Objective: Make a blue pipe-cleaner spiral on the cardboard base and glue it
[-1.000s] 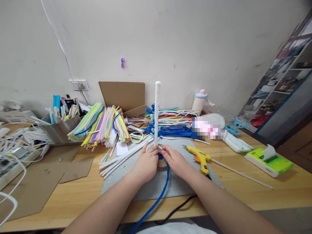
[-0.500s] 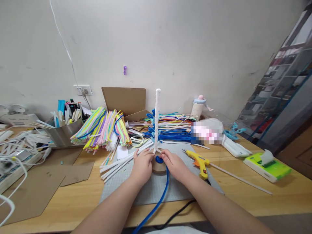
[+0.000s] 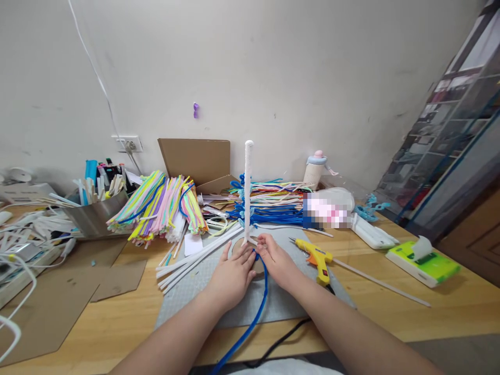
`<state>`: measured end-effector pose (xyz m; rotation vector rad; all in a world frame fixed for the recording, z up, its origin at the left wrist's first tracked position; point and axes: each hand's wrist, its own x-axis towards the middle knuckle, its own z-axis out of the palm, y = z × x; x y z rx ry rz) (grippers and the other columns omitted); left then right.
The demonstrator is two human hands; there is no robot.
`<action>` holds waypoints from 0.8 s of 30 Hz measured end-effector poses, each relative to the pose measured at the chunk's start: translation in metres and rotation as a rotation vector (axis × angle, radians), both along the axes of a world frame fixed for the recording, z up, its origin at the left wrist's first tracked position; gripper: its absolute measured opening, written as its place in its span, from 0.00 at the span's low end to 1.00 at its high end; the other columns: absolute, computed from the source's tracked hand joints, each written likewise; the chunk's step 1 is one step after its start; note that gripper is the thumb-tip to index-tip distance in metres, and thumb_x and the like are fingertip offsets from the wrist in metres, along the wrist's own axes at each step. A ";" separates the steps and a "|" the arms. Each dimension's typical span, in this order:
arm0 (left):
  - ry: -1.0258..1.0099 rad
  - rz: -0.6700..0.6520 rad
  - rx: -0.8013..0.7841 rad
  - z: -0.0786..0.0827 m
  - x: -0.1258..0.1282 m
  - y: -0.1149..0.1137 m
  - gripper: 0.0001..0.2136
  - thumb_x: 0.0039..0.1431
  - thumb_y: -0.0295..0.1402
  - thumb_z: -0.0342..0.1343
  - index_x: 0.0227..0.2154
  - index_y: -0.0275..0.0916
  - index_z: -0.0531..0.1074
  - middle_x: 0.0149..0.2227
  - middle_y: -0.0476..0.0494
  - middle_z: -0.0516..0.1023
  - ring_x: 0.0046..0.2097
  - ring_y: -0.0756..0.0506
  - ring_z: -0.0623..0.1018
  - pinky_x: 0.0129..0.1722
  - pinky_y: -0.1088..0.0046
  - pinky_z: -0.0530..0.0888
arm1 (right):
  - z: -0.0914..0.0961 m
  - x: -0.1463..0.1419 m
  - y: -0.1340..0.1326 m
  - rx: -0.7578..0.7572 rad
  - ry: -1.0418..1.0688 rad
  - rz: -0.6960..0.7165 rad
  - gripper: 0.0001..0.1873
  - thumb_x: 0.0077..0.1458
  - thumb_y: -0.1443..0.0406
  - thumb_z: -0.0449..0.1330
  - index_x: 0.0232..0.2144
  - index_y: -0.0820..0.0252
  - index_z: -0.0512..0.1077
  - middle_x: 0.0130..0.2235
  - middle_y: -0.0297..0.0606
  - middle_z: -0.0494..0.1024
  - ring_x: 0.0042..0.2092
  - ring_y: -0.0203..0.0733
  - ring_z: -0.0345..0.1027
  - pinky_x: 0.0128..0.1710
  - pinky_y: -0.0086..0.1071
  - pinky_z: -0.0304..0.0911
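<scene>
A white wrapped post (image 3: 247,192) stands upright on a round cardboard disc (image 3: 259,266) on a grey mat (image 3: 273,302). A long blue pipe cleaner (image 3: 258,304) runs from the post's foot toward me. My left hand (image 3: 232,275) lies on the disc with fingers stretched flat, pressing down beside the post. My right hand (image 3: 276,260) pinches the blue pipe cleaner's far end at the base of the post.
White pipe cleaners (image 3: 191,258) lie left of the mat. Bundles of coloured pipe cleaners (image 3: 160,205) and blue ones (image 3: 273,205) sit behind. A yellow glue gun (image 3: 317,255) lies to the right, a metal pen holder (image 3: 96,211) at left, a green box (image 3: 424,260) far right.
My left hand went from gripping the post's foot to lying flat on the disc. The blue pipe cleaner's end has been laid in a curl around the post's base.
</scene>
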<state>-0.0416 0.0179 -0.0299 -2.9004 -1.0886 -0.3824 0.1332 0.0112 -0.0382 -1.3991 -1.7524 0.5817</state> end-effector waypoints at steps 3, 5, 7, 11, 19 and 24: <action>0.032 -0.008 0.048 0.000 0.002 0.000 0.21 0.65 0.38 0.41 0.59 0.39 0.57 0.60 0.42 0.63 0.64 0.45 0.55 0.63 0.52 0.38 | -0.001 -0.002 0.001 -0.014 0.021 -0.007 0.17 0.62 0.55 0.43 0.48 0.57 0.59 0.48 0.44 0.70 0.49 0.44 0.66 0.48 0.39 0.60; 0.049 -0.021 0.072 0.002 0.004 0.001 0.20 0.65 0.37 0.41 0.57 0.38 0.60 0.59 0.41 0.65 0.64 0.45 0.56 0.64 0.53 0.37 | 0.004 -0.003 0.002 -0.043 0.046 0.002 0.18 0.62 0.54 0.43 0.48 0.57 0.59 0.48 0.44 0.70 0.49 0.44 0.66 0.48 0.38 0.60; 0.054 -0.027 0.083 0.004 0.005 0.002 0.19 0.65 0.36 0.40 0.55 0.37 0.63 0.57 0.41 0.67 0.63 0.45 0.58 0.64 0.54 0.37 | 0.016 0.000 0.002 -0.077 0.055 0.040 0.18 0.62 0.54 0.42 0.46 0.57 0.61 0.47 0.42 0.71 0.48 0.43 0.66 0.48 0.36 0.60; 0.026 -0.027 0.056 0.007 0.004 0.004 0.18 0.66 0.34 0.39 0.53 0.39 0.65 0.56 0.42 0.69 0.61 0.46 0.61 0.63 0.52 0.38 | 0.055 0.029 -0.006 -0.058 -0.101 0.026 0.18 0.60 0.54 0.45 0.42 0.57 0.67 0.44 0.40 0.75 0.46 0.43 0.67 0.43 0.33 0.61; -0.060 0.031 -0.067 0.006 0.000 0.000 0.18 0.66 0.36 0.38 0.55 0.42 0.63 0.58 0.45 0.67 0.63 0.46 0.59 0.63 0.50 0.37 | 0.033 0.124 -0.042 -0.510 -0.613 -0.452 0.22 0.55 0.50 0.49 0.22 0.59 0.70 0.29 0.42 0.76 0.30 0.44 0.69 0.24 0.30 0.51; -0.101 0.014 -0.083 0.006 -0.003 0.000 0.19 0.67 0.39 0.37 0.55 0.45 0.63 0.59 0.49 0.65 0.65 0.45 0.52 0.63 0.50 0.34 | -0.008 0.134 -0.050 -0.580 -0.563 -0.487 0.27 0.49 0.41 0.48 0.23 0.56 0.69 0.28 0.40 0.76 0.31 0.47 0.70 0.24 0.31 0.53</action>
